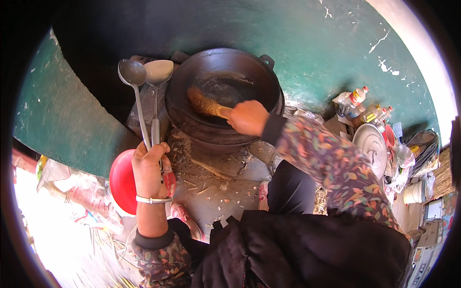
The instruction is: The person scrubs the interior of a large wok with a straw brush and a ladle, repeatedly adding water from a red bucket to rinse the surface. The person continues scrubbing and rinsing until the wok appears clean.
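Observation:
A big black wok point(223, 91) sits on a low stove against the green wall. My right hand point(247, 117) grips a straw brush point(204, 103) whose bristles press on the wok's inner left side. My left hand point(149, 168) holds two long-handled metal ladles point(144, 81) upright, their bowls to the left of the wok. A silver bangle circles that wrist. A red plate point(122, 182) shows just behind the left hand; whether the hand also holds it I cannot tell.
Straw and debris litter the concrete ground point(211, 187) before the stove. To the right stand several bottles point(357, 103), a round metal lid point(372, 146), plastic bags and a white bucket point(414, 192). My feet in pink shoes show below.

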A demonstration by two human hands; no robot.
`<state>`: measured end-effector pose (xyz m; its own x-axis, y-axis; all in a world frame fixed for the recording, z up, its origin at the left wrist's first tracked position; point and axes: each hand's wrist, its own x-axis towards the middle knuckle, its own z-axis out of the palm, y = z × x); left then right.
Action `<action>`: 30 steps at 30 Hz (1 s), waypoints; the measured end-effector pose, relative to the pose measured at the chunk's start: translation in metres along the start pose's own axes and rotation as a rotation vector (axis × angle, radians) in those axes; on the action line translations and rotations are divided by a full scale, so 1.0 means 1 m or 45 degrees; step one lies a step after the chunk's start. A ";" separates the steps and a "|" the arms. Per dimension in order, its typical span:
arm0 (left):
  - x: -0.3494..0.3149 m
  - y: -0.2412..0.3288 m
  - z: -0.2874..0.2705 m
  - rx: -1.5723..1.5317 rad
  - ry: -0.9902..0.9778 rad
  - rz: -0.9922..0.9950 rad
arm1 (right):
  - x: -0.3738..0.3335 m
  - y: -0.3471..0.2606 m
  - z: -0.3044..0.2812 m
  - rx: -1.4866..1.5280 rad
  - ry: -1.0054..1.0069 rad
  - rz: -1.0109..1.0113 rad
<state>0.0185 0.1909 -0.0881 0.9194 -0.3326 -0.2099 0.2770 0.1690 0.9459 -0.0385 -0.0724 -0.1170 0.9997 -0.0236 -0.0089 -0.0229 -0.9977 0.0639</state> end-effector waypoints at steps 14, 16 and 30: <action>0.006 0.000 -0.001 0.017 0.024 -0.015 | 0.028 -0.004 -0.028 0.293 0.068 0.117; 0.009 -0.002 -0.004 0.004 0.015 -0.009 | 0.042 -0.016 -0.018 0.296 0.049 0.064; 0.003 -0.004 0.003 0.003 0.010 -0.026 | -0.019 0.152 -0.064 0.480 -0.402 0.476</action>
<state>0.0197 0.1865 -0.0914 0.9159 -0.3282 -0.2309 0.2949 0.1603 0.9420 -0.0601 -0.2198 -0.0437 0.8732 -0.3361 -0.3529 -0.4308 -0.8709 -0.2366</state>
